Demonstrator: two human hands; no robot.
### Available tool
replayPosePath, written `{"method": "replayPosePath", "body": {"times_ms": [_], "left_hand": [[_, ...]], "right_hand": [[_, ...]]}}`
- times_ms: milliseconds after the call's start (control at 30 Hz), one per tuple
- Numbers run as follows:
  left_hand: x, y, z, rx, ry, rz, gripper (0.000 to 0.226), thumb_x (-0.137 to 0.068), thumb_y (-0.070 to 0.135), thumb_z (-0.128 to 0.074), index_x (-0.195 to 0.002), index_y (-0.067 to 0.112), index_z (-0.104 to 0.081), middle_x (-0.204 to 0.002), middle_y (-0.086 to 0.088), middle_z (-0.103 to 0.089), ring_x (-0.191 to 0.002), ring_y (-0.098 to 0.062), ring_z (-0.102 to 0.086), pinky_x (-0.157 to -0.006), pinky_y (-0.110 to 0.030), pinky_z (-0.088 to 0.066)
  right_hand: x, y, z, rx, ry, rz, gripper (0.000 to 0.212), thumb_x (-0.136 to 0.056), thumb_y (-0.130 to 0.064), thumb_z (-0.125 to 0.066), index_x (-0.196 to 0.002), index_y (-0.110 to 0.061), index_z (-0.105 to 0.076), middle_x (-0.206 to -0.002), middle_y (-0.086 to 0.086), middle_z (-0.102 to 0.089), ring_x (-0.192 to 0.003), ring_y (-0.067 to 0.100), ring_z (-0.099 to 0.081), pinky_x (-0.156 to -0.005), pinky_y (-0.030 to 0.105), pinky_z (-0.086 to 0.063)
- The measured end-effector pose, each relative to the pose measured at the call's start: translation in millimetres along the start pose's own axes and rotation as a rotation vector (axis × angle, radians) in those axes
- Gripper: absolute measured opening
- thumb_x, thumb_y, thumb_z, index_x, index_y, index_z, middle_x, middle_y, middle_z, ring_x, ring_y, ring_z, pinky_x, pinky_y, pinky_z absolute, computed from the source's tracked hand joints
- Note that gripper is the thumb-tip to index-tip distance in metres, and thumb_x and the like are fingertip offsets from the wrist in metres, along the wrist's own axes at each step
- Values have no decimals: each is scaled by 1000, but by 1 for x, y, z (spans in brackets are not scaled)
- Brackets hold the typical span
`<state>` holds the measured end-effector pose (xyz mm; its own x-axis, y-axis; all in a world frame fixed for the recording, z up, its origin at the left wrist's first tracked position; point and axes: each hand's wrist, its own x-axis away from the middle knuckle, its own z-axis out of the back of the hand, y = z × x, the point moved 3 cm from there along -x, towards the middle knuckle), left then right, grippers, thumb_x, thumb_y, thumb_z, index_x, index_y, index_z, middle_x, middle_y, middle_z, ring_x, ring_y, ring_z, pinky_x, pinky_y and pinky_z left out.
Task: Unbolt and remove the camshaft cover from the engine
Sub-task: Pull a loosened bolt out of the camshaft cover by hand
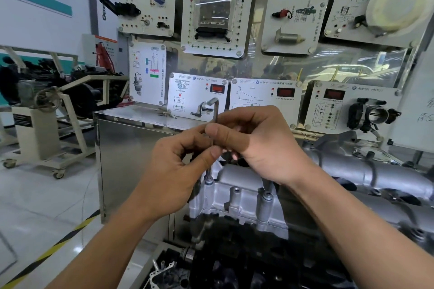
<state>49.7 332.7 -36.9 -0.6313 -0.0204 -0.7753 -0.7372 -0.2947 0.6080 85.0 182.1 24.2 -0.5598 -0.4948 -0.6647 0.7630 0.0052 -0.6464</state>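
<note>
Head view: left hand (178, 166), right hand (263, 145) on hex key (215, 110)

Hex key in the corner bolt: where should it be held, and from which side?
Probably the upright long shaft, mid-height, pinched from both sides. The hex key stands vertical with its tip in the corner bolt of the camshaft cover, so it can be twirled; left hand and right hand pinch there. For more torque, take the short bent arm on top, from the side.
</note>
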Motion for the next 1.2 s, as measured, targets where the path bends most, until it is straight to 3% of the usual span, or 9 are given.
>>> {"method": "replayPosePath", "body": {"times_ms": [133,233,400,567,733,900,1033,1133,1200], "left_hand": [[-2,3,1,-40,2,-1,28,-87,20,-67,-93,-8,-67,-83,-21,-69,-77,-28,-68,-74,-41,-58],[-4,7,-1,-50,-25,11,12,-86,19,-71,-95,12,-73,-83,-5,-74,-85,-18,-73,-82,-30,-59],[-8,9,-2,-42,-59,26,9,-87,17,-75,-87,24,-69,-70,8,-67,-63,-4,-63,-60,-14,-49],[-4,7,8,102,-164,4,20,-94,16,-55,-103,8,-71,-88,-8,-74,-82,-28,-70,-72,-35,-57],[-5,4,8,41,-182,-41,18,-91,18,-62,-87,4,-72,-84,5,-74,-80,-3,-69,-74,-15,-53],[-6,1,1,95,-28,-36,22,-78,29,-74,-75,10,-63,-72,-17,-65,-69,-20,-64,-67,-29,-56],[-8,0,-1,63,-30,-28,39,-76,31,-74,-86,-5,-61,-77,-26,-64,-73,-39,-64,-68,-43,-56],[-9,0,0,59,-62,8,26,-80,33,-72,-84,8,-64,-77,-16,-68,-72,-28,-67,-69,-37,-56],[-8,2,0,112,-138,13,16,-88,31,-64,-98,22,-72,-91,-6,-75,-89,-16,-72,-80,-28,-55]], "right_hand": [[0,1,1,-52,20,12,10,-76,-17,-84,-77,-10,-77,-61,9,-71,-48,10,-60,-48,20,-47],[-1,1,2,-13,19,10,12,-75,-19,-84,-76,-10,-76,-64,14,-69,-52,14,-59,-50,24,-47],[0,-3,-1,64,-60,44,9,-89,-14,-73,-86,-5,-76,-75,13,-72,-70,26,-70,-65,41,-59],[2,-6,-7,105,-167,29,16,-99,-16,-59,-92,-8,-72,-72,8,-70,-67,19,-66,-66,36,-52],[1,-4,-7,51,-166,40,13,-97,-13,-61,-97,-7,-73,-75,4,-72,-70,21,-69,-68,36,-57],[3,-4,-1,7,67,99,6,-83,-14,-79,-85,-10,-78,-77,7,-76,-68,19,-72,-63,30,-58],[2,-2,-1,-30,93,86,8,-77,-11,-83,-81,-7,-77,-73,10,-74,-62,11,-68,-57,21,-53],[1,-4,-1,-13,57,91,7,-82,-9,-78,-80,-3,-75,-72,15,-72,-61,18,-66,-55,29,-54],[1,-5,-2,-5,19,95,8,-88,-9,-73,-84,-3,-74,-75,14,-72,-65,26,-69,-59,37,-57]]}}
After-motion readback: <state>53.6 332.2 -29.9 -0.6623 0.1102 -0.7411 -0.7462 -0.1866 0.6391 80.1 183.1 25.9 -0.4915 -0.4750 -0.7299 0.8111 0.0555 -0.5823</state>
